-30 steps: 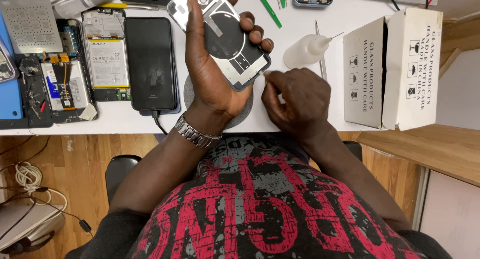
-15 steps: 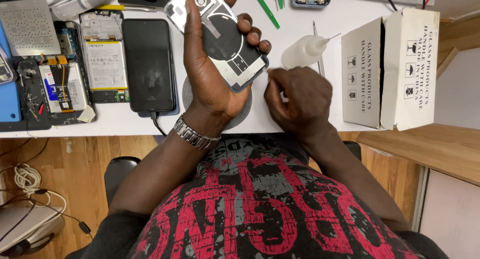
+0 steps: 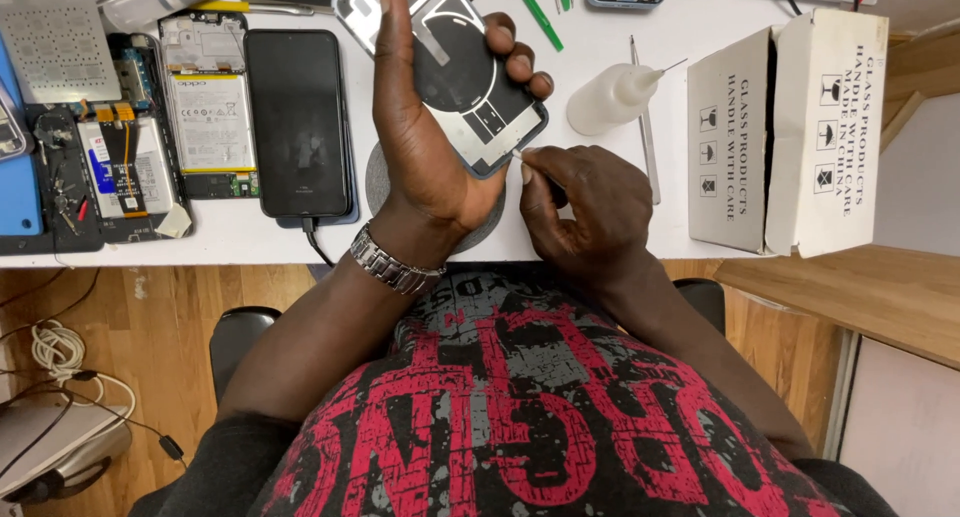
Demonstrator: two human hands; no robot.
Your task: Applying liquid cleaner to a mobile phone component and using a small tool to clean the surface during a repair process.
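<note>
My left hand (image 3: 425,127) grips an opened phone back (image 3: 455,77), silver with a dark round coil, held tilted above the white table (image 3: 600,227). A metal watch (image 3: 395,264) sits on that wrist. My right hand (image 3: 580,202) is closed just below the phone's lower right corner, its fingertips pinching a small pale bit (image 3: 517,154) at that corner. I cannot tell what the bit is. A grey round pad (image 3: 490,232) lies under both hands.
A black phone (image 3: 298,122) with a cable lies left of my hands, beside an opened phone showing its battery (image 3: 205,112). A white squeeze bottle (image 3: 610,99), tweezers (image 3: 645,127) and a cardboard box (image 3: 785,127) stand to the right. Green tools (image 3: 535,12) lie at the back.
My right hand has moved up from the table edge to the phone's lower right corner. My left hand keeps its hold on the phone back.
</note>
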